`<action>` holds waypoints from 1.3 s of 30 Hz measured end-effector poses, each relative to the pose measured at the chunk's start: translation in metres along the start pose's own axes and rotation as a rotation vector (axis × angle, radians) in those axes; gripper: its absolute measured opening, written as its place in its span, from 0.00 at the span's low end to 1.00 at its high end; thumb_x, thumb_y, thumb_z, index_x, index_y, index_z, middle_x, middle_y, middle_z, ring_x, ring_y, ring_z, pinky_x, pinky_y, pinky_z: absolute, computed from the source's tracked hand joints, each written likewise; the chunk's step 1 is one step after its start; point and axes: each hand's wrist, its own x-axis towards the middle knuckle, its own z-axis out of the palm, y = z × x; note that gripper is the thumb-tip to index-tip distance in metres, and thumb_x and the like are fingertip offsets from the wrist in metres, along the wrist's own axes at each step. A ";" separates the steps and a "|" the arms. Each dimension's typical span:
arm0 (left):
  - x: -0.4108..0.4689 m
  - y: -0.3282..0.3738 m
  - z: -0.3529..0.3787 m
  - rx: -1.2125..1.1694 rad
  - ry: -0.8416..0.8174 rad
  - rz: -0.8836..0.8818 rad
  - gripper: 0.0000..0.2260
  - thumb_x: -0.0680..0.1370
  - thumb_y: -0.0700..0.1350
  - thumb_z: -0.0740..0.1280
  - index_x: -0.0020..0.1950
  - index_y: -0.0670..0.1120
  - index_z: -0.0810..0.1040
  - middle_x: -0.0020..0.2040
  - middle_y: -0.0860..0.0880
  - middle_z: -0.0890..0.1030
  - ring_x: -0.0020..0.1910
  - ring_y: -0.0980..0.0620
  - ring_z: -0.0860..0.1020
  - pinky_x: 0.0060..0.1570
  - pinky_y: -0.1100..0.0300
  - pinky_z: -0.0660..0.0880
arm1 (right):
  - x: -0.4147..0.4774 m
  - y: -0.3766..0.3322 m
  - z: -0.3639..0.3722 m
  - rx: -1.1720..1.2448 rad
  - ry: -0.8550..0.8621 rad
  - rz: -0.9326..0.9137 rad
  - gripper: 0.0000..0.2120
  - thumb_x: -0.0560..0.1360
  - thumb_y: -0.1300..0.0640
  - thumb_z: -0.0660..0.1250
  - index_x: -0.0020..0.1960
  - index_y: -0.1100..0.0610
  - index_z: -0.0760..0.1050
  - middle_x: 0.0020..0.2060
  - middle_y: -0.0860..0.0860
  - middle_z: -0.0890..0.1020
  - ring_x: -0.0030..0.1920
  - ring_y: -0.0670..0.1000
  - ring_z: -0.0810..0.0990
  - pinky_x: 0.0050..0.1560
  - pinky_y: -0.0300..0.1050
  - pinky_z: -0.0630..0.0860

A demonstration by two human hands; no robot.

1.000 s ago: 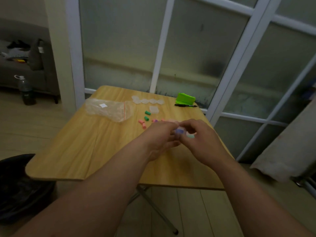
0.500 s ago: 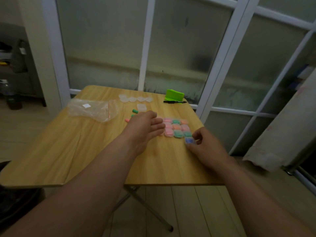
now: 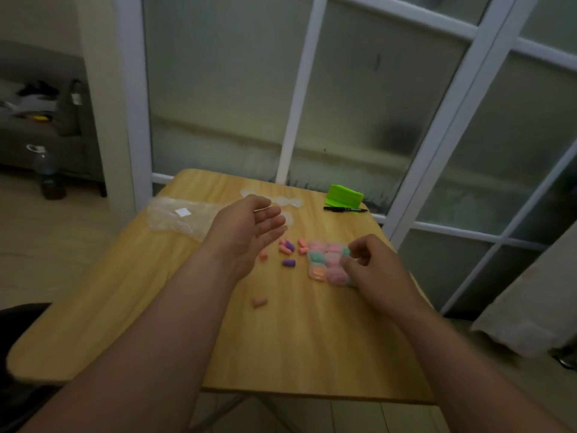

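- Left hand (image 3: 249,226): held above table, palm turned up, fingers straight and released, nothing held.
- Right hand (image 3: 371,267): fingers curled at right edge of cluster of filled cases (image 3: 324,260); whether a case is pinched cannot be told.
- Cluster of filled cases: laid on wooden table (image 3: 312,339), right of centre.
- Loose foam plugs (image 3: 288,263): pink and purple, scattered just left of cluster.
- Single pink plug (image 3: 259,303): set apart, nearer.
- Clear cases (image 3: 290,202): far side, partly hidden by left hand.
- Plastic bag (image 3: 178,217): far left.
- Green holder (image 3: 345,196), black pen (image 3: 345,209): far right.

A black marker (image 3: 345,209) lies just before a green stand (image 3: 345,195) at the far edge of the wooden table (image 3: 296,339).
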 end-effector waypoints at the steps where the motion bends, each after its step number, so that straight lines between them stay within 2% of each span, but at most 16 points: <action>1: 0.003 0.006 -0.005 -0.014 0.013 0.009 0.07 0.82 0.39 0.66 0.57 0.38 0.78 0.56 0.37 0.83 0.54 0.40 0.84 0.54 0.48 0.84 | 0.011 -0.006 0.004 -0.003 -0.012 -0.001 0.10 0.82 0.52 0.71 0.61 0.50 0.76 0.52 0.44 0.80 0.45 0.37 0.80 0.38 0.33 0.74; 3: 0.012 0.017 -0.014 -0.045 0.047 0.034 0.08 0.82 0.40 0.66 0.58 0.38 0.79 0.56 0.38 0.83 0.53 0.41 0.84 0.54 0.49 0.84 | 0.038 -0.019 0.015 -0.029 -0.022 -0.014 0.09 0.81 0.53 0.71 0.61 0.51 0.77 0.52 0.46 0.81 0.43 0.39 0.80 0.35 0.30 0.72; 6: 0.022 0.035 -0.027 -0.099 0.085 0.082 0.06 0.81 0.39 0.66 0.55 0.38 0.80 0.54 0.38 0.83 0.53 0.41 0.84 0.53 0.49 0.85 | 0.084 -0.031 0.038 -0.113 -0.037 -0.065 0.12 0.79 0.52 0.72 0.61 0.52 0.79 0.52 0.46 0.82 0.52 0.49 0.81 0.49 0.44 0.75; 9: 0.027 0.049 -0.040 -0.149 0.114 0.128 0.04 0.82 0.39 0.66 0.51 0.39 0.79 0.52 0.39 0.82 0.52 0.42 0.83 0.53 0.50 0.85 | 0.126 -0.046 0.065 -0.167 -0.093 -0.099 0.14 0.79 0.53 0.71 0.64 0.53 0.80 0.55 0.50 0.84 0.58 0.54 0.82 0.57 0.48 0.77; 15: 0.035 0.062 -0.057 -0.200 0.156 0.162 0.04 0.81 0.40 0.66 0.51 0.40 0.79 0.48 0.41 0.82 0.47 0.45 0.81 0.50 0.54 0.85 | 0.192 -0.076 0.120 -0.266 -0.245 -0.186 0.22 0.82 0.51 0.68 0.75 0.52 0.74 0.68 0.54 0.81 0.67 0.57 0.80 0.67 0.50 0.75; 20: 0.040 0.066 -0.065 -0.208 0.171 0.177 0.05 0.82 0.39 0.66 0.52 0.39 0.81 0.45 0.42 0.83 0.46 0.45 0.82 0.51 0.52 0.84 | 0.230 -0.107 0.164 -0.394 -0.316 -0.315 0.25 0.83 0.49 0.63 0.80 0.46 0.68 0.76 0.50 0.75 0.75 0.57 0.73 0.74 0.56 0.72; 24: 0.042 0.065 -0.069 -0.209 0.189 0.162 0.06 0.82 0.40 0.66 0.52 0.39 0.82 0.44 0.43 0.84 0.46 0.45 0.83 0.51 0.52 0.84 | 0.244 -0.124 0.188 -0.603 -0.372 -0.371 0.24 0.86 0.47 0.55 0.81 0.39 0.64 0.76 0.51 0.75 0.74 0.59 0.73 0.72 0.57 0.73; 26: 0.043 0.065 -0.071 -0.207 0.190 0.152 0.06 0.82 0.40 0.66 0.52 0.39 0.82 0.44 0.42 0.84 0.46 0.45 0.83 0.51 0.52 0.84 | 0.246 -0.125 0.193 -0.623 -0.404 -0.346 0.23 0.86 0.48 0.54 0.80 0.38 0.66 0.76 0.50 0.75 0.74 0.58 0.74 0.73 0.57 0.72; 28: 0.044 0.065 -0.072 -0.200 0.196 0.149 0.06 0.82 0.40 0.66 0.52 0.39 0.81 0.44 0.42 0.84 0.46 0.45 0.83 0.51 0.52 0.84 | 0.244 -0.123 0.193 -0.583 -0.387 -0.328 0.21 0.85 0.50 0.55 0.77 0.40 0.70 0.73 0.51 0.77 0.72 0.57 0.75 0.71 0.57 0.74; 32: 0.041 0.061 -0.068 -0.192 0.190 0.123 0.06 0.82 0.40 0.66 0.52 0.39 0.81 0.46 0.42 0.84 0.47 0.45 0.83 0.51 0.51 0.84 | 0.223 -0.114 0.185 -0.511 -0.329 -0.309 0.17 0.84 0.53 0.58 0.70 0.43 0.74 0.65 0.51 0.79 0.64 0.56 0.79 0.62 0.55 0.77; 34: 0.037 0.057 -0.063 -0.178 0.176 0.114 0.06 0.82 0.40 0.66 0.51 0.38 0.81 0.46 0.42 0.84 0.47 0.44 0.82 0.51 0.51 0.85 | 0.215 -0.113 0.177 -0.489 -0.298 -0.321 0.16 0.82 0.53 0.61 0.68 0.43 0.74 0.64 0.51 0.79 0.63 0.56 0.79 0.61 0.56 0.78; 37: 0.032 0.054 -0.057 -0.163 0.155 0.115 0.06 0.82 0.39 0.65 0.51 0.39 0.80 0.45 0.41 0.82 0.47 0.43 0.81 0.53 0.49 0.83 | 0.212 -0.118 0.158 -0.398 -0.200 -0.341 0.19 0.82 0.51 0.63 0.72 0.45 0.74 0.69 0.51 0.79 0.67 0.57 0.79 0.65 0.57 0.77; 39: 0.027 0.054 -0.056 -0.154 0.146 0.112 0.06 0.82 0.40 0.65 0.52 0.39 0.80 0.46 0.41 0.82 0.47 0.43 0.81 0.54 0.49 0.83 | 0.205 -0.125 0.139 -0.259 -0.162 -0.329 0.20 0.83 0.52 0.64 0.74 0.50 0.75 0.68 0.54 0.80 0.66 0.57 0.79 0.65 0.52 0.76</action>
